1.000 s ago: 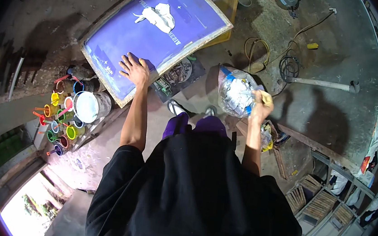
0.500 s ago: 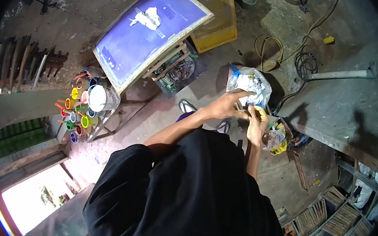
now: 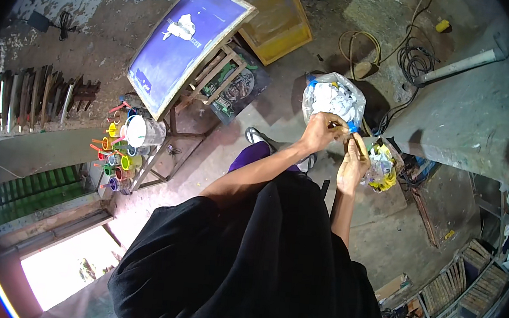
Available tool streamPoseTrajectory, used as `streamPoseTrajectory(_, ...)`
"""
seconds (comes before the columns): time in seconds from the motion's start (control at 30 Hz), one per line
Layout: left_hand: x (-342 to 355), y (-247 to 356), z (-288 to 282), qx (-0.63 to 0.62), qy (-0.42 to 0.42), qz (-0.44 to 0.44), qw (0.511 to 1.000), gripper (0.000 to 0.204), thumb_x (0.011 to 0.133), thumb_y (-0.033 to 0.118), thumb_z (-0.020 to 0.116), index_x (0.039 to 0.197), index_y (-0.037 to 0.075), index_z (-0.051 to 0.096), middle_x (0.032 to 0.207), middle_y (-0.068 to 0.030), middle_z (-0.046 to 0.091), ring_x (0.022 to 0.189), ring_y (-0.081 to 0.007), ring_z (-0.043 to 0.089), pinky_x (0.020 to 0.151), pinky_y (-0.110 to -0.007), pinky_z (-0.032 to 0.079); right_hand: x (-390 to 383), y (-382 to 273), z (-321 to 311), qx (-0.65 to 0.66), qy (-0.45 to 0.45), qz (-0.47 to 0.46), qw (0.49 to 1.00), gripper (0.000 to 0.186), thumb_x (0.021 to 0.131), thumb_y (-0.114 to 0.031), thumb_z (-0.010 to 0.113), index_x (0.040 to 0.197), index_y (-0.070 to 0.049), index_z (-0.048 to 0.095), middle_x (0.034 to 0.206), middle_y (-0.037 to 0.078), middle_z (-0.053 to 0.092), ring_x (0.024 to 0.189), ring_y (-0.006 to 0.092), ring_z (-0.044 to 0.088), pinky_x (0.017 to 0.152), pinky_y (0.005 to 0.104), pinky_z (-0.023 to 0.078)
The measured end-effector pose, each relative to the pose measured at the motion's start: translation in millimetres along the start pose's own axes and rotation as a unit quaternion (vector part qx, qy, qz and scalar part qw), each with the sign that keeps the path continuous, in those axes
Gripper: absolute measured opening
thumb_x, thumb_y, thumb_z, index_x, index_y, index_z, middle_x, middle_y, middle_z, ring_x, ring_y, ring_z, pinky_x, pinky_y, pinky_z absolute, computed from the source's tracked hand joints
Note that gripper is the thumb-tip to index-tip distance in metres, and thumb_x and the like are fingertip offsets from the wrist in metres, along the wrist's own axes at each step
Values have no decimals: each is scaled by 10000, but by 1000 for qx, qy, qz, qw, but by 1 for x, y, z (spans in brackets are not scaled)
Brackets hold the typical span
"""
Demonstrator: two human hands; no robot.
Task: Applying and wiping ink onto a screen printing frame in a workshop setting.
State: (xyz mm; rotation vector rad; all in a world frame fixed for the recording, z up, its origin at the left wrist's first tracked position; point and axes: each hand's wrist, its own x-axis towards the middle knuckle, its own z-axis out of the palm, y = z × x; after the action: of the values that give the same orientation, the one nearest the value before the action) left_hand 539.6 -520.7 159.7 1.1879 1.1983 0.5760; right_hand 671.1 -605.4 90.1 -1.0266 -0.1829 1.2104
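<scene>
Standing on stained concrete floor (image 3: 310,91); hands apparently at plastic bag (image 3: 334,99).

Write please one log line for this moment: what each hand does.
left hand: at mouth of clear plastic bag of white pieces | right hand: holds thin stick beside it | blue screen frame: untouched

Both forearms reach forward, left hand (image 3: 321,130) and right hand (image 3: 352,163) close together (fingers curled, pinching).
</scene>
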Motion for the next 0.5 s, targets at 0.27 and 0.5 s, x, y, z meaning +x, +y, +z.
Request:
streamPoseTrajectory(0.27,13,-19,82,-262,50,-56,962,113,920,47,766,959,-58,754,882,-56,752,746,-134,680,680,-295,560,-21,-22,-13,-379,73,-300,872,403,891,70,720,1288,2,701,1282,126,674,1109,222,643,936,347,533)
streamPoseTrajectory(0.5,19,-79,108,-199,-117,-106,967,216,977,59,696,1152,-67,715,1064,-99,739,878,-189,704,826,-319,574,-8,-23,-64,-338,169,-307,874,210,858,67,749,1052,-9,771,993,86,739,876,194,690,791,307,547)
